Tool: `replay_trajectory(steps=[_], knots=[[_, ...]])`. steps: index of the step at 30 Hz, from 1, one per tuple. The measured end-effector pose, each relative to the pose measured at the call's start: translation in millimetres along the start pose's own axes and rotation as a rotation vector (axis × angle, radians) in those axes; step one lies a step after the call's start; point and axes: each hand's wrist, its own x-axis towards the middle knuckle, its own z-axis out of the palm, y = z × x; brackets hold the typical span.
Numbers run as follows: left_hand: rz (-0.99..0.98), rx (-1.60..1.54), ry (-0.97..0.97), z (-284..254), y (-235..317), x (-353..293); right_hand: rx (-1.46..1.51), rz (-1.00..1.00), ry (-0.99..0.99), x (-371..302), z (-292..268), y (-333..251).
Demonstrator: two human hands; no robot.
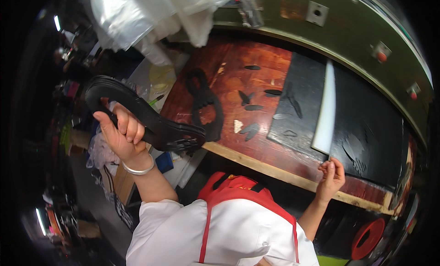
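Note:
My left hand (pixel 127 137) is raised at the left with its fingers wrapped round a stack of black sole-shaped pieces (pixel 160 124). The stack has a large opening at one end and small slots at the other. At the table's front edge, my right hand (pixel 331 176) has its fingers pinched beside the near end of a pale curved strip (pixel 324 115). Whatever those fingers grip is too small to make out. The strip lies between dark areas of black sheet (pixel 366 128), where cut outlines and small slots show on the right.
Another black cut-out piece (pixel 215 121) lies on the reddish wooden table (pixel 233 151), with several small black oval scraps (pixel 253 108) nearby. A green machine beam (pixel 343 27) with knobs crosses behind. Clear plastic bags (pixel 133 18) hang at the upper left. A red round rim (pixel 369 238) shows below right.

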Motion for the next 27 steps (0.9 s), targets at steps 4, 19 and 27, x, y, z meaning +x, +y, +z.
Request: replay_trajectory(steps=[4,19,27], knots=[[-0.012,-0.182,0.528,-59,-4,0,-0.011,0.103,-0.312,-14,95,5],[-0.383,0.392,0.631,-238,-218,38,-0.745,0.028,-0.476,-53,291,65],[0.028,1.385,-0.445,-221,-203,60,-0.984,-0.109,-0.436,-82,317,62]])
